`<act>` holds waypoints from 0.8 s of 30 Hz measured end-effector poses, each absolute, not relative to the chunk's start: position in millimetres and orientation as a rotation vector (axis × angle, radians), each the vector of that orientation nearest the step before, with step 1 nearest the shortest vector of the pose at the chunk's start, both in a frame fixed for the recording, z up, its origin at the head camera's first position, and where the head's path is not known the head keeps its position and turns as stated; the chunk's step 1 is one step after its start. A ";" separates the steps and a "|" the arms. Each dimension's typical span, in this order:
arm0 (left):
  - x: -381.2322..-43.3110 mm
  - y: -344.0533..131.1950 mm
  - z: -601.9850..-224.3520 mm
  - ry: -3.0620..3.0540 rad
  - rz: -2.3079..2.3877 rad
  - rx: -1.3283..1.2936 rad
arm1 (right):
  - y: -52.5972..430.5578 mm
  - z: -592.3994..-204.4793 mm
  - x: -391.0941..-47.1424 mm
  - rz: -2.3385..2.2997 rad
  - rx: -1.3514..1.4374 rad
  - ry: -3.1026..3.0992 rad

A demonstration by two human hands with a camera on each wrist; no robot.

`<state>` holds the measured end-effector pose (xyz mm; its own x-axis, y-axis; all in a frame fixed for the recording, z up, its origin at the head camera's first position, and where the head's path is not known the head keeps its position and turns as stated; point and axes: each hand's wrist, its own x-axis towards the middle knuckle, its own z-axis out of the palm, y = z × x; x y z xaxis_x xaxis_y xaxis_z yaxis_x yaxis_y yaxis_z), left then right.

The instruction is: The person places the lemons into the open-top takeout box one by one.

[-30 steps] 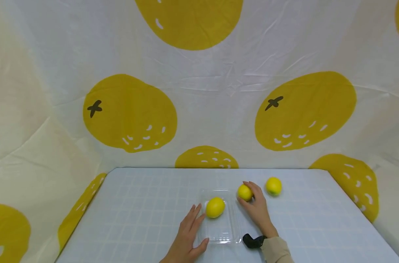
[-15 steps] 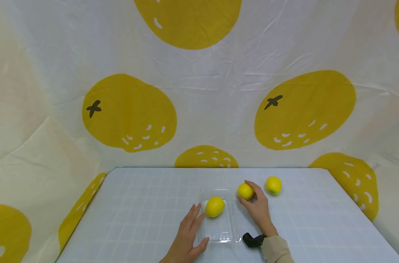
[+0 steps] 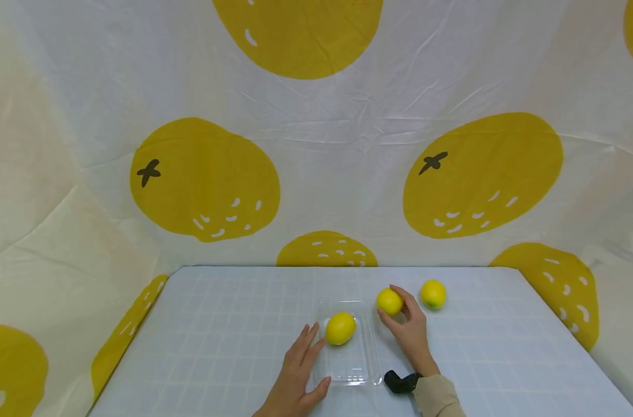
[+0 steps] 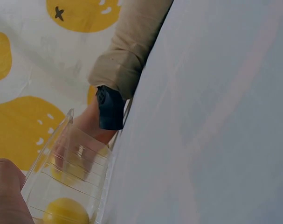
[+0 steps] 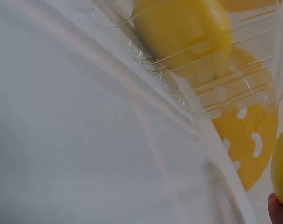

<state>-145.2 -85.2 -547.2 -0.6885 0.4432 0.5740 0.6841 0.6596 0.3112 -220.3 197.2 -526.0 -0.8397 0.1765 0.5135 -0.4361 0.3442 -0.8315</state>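
Observation:
In the head view, a clear plastic container [image 3: 347, 370] sits on the table with one yellow lemon [image 3: 340, 328] in its far part. My left hand [image 3: 296, 370] lies along the container's left side, fingers straight and thumb at the near left corner. Just right of the container, my right hand [image 3: 411, 330] grips a second lemon [image 3: 389, 302] between thumb and fingers. That held lemon [image 5: 282, 168] shows at the right edge of the right wrist view, with a fingertip below it. Through the container wall [image 4: 76, 182], the left wrist view shows the right hand, partly blurred.
A third lemon [image 3: 433, 295] rests on the table to the right of the right hand. The table [image 3: 233, 336] has a pale checked cloth and ends at a hanging fabric backdrop [image 3: 342, 174] printed with large yellow fruit. A black wrist device [image 3: 401, 382] sits at the right cuff.
The right hand and its lemon have shifted very slightly away from me. The left hand, the container and the other lemons have stayed in place.

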 end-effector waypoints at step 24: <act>-146.6 -86.3 -550.0 -2.344 -0.721 -0.907 | 167.4 -513.3 -188.6 1.547 0.860 -1.778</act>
